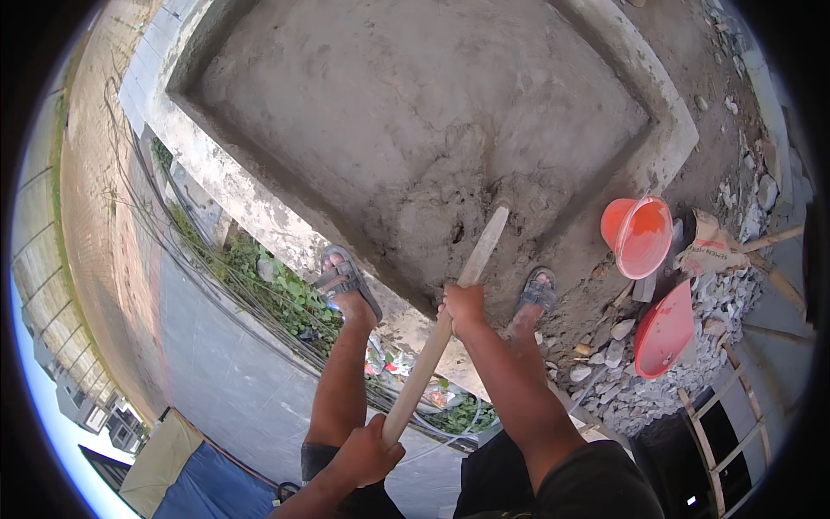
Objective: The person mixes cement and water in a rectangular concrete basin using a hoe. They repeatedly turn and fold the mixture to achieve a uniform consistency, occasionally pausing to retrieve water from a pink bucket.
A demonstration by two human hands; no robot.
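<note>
Outdoors, concrete basin (pixel 238 197) full of wet gray mortar (pixel 380 112). Right hand (pixel 464 308) wraps wooden handle (pixel 419 379) mid-length, left hand (pixel 367 454) wraps its near end. Handle crosses basin's near edge, far end over mortar. Red bucket (pixel 621 223) sits just off right corner.

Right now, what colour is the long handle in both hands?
Long handle: pale tan; shows best in the head view.

- On my left I see a grey paved floor (pixel 233 346), and beyond it a brown paved area (pixel 99 208).
- Far left there is a long pale wall (pixel 35 233).
- Behind me stand houses (pixel 86 413) under a bright blue sky (pixel 36 359).
- I have daylight around me.
</note>
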